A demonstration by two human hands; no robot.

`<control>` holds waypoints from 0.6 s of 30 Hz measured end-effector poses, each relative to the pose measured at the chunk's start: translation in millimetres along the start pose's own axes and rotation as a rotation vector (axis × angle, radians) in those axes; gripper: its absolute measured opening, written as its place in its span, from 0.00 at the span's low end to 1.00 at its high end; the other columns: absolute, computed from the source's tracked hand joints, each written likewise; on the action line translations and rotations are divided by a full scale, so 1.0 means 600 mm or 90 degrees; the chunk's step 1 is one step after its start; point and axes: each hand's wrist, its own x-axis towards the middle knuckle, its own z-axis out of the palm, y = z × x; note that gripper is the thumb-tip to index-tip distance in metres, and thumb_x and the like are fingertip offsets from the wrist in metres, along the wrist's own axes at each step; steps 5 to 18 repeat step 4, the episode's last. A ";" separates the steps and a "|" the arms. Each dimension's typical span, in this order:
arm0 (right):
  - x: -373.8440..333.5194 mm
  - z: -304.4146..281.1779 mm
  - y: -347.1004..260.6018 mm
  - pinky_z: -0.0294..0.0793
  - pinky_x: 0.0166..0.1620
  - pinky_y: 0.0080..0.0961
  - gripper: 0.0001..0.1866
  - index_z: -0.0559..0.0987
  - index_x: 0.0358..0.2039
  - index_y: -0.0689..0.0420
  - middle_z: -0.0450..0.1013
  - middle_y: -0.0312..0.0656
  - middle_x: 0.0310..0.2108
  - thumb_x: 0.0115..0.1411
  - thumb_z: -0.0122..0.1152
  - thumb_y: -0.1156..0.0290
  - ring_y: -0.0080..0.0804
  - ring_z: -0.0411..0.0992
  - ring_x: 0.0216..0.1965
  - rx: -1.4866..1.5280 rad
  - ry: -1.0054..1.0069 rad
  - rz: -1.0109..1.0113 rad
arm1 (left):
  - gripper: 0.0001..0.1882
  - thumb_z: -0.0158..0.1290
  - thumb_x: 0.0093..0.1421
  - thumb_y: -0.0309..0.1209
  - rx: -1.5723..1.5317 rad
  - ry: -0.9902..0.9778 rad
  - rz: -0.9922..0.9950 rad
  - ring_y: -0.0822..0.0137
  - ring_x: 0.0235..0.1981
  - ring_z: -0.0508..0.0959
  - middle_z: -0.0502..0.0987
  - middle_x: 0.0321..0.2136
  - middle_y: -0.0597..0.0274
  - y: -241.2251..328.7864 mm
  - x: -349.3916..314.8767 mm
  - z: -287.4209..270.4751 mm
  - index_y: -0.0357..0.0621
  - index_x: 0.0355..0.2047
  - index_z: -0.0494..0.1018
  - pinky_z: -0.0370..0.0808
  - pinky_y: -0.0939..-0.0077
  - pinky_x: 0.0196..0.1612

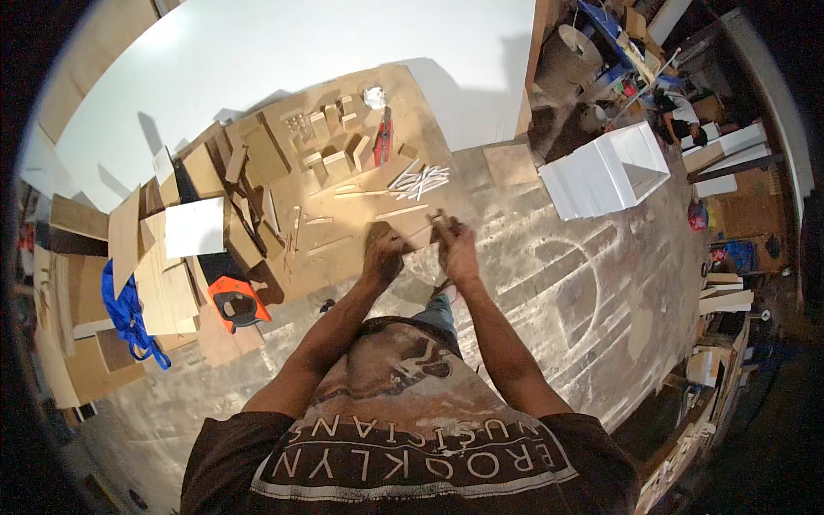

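My left hand [384,255] and my right hand [455,249] are closed at the near edge of a brown board [343,210]. Between them they hold a small flat brown piece [419,239], by its two ends; its exact kind is too small to tell. Just beyond my hands, thin wooden strips [403,210] and a heap of white sticks [421,180] lie on the board. Farther off are small wooden blocks [330,163], a red-handled hand tool [384,142] and a crumpled white lump [374,96].
At left, wood offcuts [163,279] pile up with an orange-handled saw [238,303] and a blue bag [126,309]. A white panel [300,51] stretches behind the board. An open white box [605,172] stands on the floor at right; another person [682,116] is beyond it.
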 end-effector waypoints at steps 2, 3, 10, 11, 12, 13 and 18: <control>0.008 -0.002 0.034 0.65 0.60 0.49 0.32 0.71 0.67 0.45 0.72 0.53 0.61 0.61 0.55 0.76 0.54 0.68 0.58 -0.006 -0.009 0.099 | 0.07 0.55 0.45 0.16 -0.004 -0.008 -0.007 0.45 0.39 0.80 0.77 0.31 0.47 0.000 0.006 0.011 0.36 0.27 0.77 0.77 0.52 0.44; 0.016 -0.002 0.038 0.65 0.62 0.47 0.31 0.74 0.65 0.47 0.74 0.56 0.58 0.59 0.56 0.77 0.55 0.68 0.60 0.054 -0.015 0.123 | 0.08 0.55 0.45 0.16 -0.002 -0.015 -0.024 0.45 0.40 0.80 0.78 0.31 0.46 -0.004 0.004 0.016 0.37 0.28 0.77 0.77 0.52 0.45; 0.018 -0.003 0.040 0.65 0.62 0.47 0.31 0.74 0.65 0.47 0.74 0.56 0.58 0.59 0.56 0.77 0.55 0.68 0.60 0.053 -0.015 0.121 | 0.08 0.60 0.43 0.24 -0.020 0.006 -0.008 0.46 0.39 0.78 0.77 0.30 0.49 -0.010 0.003 0.021 0.42 0.27 0.78 0.75 0.52 0.45; 0.018 -0.003 0.040 0.65 0.62 0.47 0.31 0.74 0.65 0.47 0.74 0.56 0.58 0.59 0.56 0.77 0.55 0.68 0.60 0.053 -0.015 0.121 | 0.08 0.60 0.43 0.24 -0.020 0.006 -0.008 0.46 0.39 0.78 0.77 0.30 0.49 -0.010 0.003 0.021 0.42 0.27 0.78 0.75 0.52 0.45; 0.018 -0.003 0.040 0.65 0.62 0.47 0.31 0.74 0.65 0.47 0.74 0.56 0.58 0.59 0.56 0.77 0.55 0.68 0.60 0.053 -0.015 0.121 | 0.08 0.60 0.43 0.24 -0.020 0.006 -0.008 0.46 0.39 0.78 0.77 0.30 0.49 -0.010 0.003 0.021 0.42 0.27 0.78 0.75 0.52 0.45; 0.018 -0.003 0.040 0.65 0.62 0.47 0.31 0.74 0.65 0.47 0.74 0.56 0.58 0.59 0.56 0.77 0.55 0.68 0.60 0.053 -0.015 0.121 | 0.08 0.60 0.43 0.24 -0.020 0.006 -0.008 0.46 0.39 0.78 0.77 0.30 0.49 -0.010 0.003 0.021 0.42 0.27 0.78 0.75 0.52 0.45; 0.018 -0.003 0.040 0.65 0.62 0.47 0.31 0.74 0.65 0.47 0.74 0.56 0.58 0.59 0.56 0.77 0.55 0.68 0.60 0.053 -0.015 0.121 | 0.08 0.60 0.43 0.24 -0.020 0.006 -0.008 0.46 0.39 0.78 0.77 0.30 0.49 -0.010 0.003 0.021 0.42 0.27 0.78 0.75 0.52 0.45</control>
